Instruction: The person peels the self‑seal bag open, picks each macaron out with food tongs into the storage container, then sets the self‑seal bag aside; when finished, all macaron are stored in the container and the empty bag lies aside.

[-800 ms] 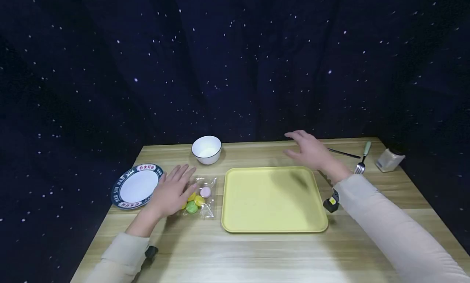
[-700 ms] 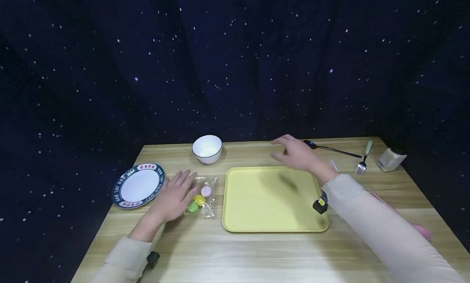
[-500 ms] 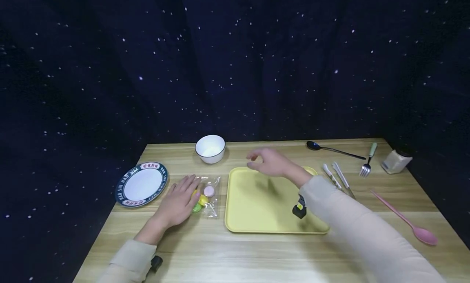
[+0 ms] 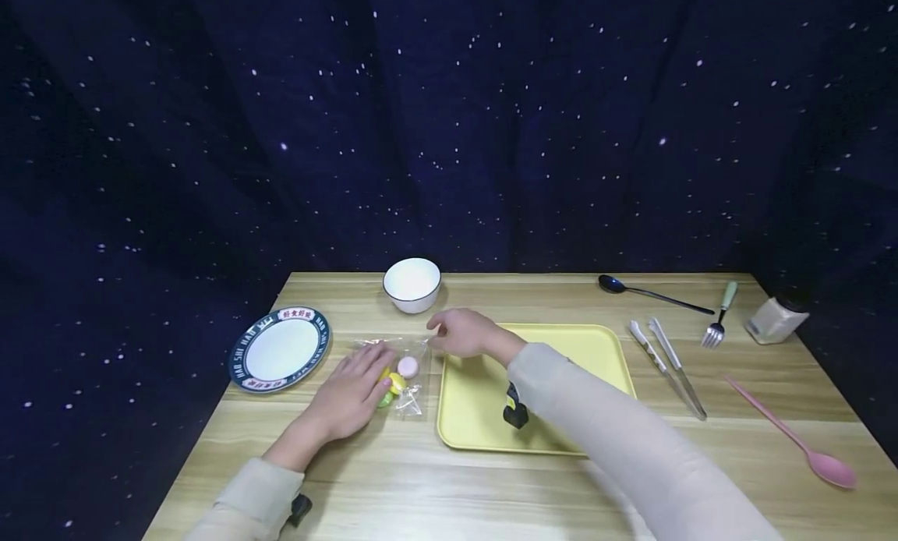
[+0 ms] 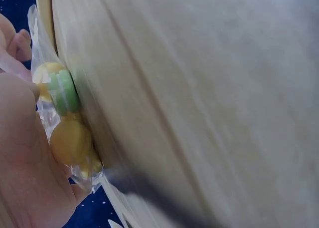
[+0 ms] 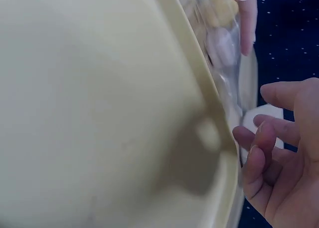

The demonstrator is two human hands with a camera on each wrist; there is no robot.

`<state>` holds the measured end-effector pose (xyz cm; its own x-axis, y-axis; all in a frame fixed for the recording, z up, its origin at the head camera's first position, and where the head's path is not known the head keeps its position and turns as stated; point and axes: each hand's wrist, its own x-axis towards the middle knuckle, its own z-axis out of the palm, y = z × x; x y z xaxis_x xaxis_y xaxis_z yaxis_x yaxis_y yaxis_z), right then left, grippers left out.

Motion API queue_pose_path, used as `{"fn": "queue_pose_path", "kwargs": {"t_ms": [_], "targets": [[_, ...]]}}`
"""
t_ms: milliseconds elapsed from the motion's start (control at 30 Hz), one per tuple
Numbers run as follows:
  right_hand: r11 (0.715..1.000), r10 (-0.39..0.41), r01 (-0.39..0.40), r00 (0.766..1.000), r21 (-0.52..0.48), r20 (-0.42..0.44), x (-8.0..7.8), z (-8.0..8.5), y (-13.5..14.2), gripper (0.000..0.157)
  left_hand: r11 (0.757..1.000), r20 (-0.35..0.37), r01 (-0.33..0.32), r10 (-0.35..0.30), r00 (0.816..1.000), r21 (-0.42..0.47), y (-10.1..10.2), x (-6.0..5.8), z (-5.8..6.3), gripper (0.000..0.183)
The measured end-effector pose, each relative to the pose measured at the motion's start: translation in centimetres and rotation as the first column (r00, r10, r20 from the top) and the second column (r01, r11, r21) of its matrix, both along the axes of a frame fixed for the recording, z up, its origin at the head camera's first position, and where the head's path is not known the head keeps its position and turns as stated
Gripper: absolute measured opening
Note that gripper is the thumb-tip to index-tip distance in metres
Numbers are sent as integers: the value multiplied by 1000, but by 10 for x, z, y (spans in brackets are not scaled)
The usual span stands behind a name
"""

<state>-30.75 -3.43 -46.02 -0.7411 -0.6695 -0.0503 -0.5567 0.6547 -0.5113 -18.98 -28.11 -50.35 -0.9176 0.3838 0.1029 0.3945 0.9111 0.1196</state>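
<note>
At the left end of the bench lies a white plate with a dark lettered rim. Next comes the left hand, laid palm down over a clear plastic bag, fingers outstretched and partly covering it. The bag lies on the bench between plate and tray, and shows a pink round piece, a yellow round piece and a green round piece (the left wrist view shows the green one has a pale band round its middle). Behind the bag stands a white bowl with a dark rim.

The right hand hangs over the far left corner of a yellow tray, near the bag's far right corner; its fingers are loosely bent, thumb apart, gripping nothing, though whether a fingertip touches the plastic I cannot tell. Further right are a black spoon, two pale-handled utensils side by side, a green-handled fork, a dark-lidded jar and, nearer the front, a pink spoon.
</note>
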Motion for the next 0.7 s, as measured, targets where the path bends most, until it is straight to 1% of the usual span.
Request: {"fn": "queue_pose_path", "kwargs": {"t_ms": [167, 367, 500, 700], "targets": [[999, -23, 21, 999, 49, 44, -3, -6, -15, 40, 1000, 8, -1, 1, 1000, -13, 1, -1, 1, 56], [997, -53, 48, 995, 54, 88, -3, -7, -23, 34, 1000, 22, 6, -5, 1000, -15, 2, 0, 3, 56], [997, -76, 73, 991, 35, 113, -4, -8, -25, 28, 1000, 9, 17, -17, 1000, -9, 2, 0, 4, 55], [996, -82, 87, 981, -26, 176, -9, -12, -26, 14, 1000, -6, 25, -25, 1000, 4, 2, -1, 3, 54]]}}
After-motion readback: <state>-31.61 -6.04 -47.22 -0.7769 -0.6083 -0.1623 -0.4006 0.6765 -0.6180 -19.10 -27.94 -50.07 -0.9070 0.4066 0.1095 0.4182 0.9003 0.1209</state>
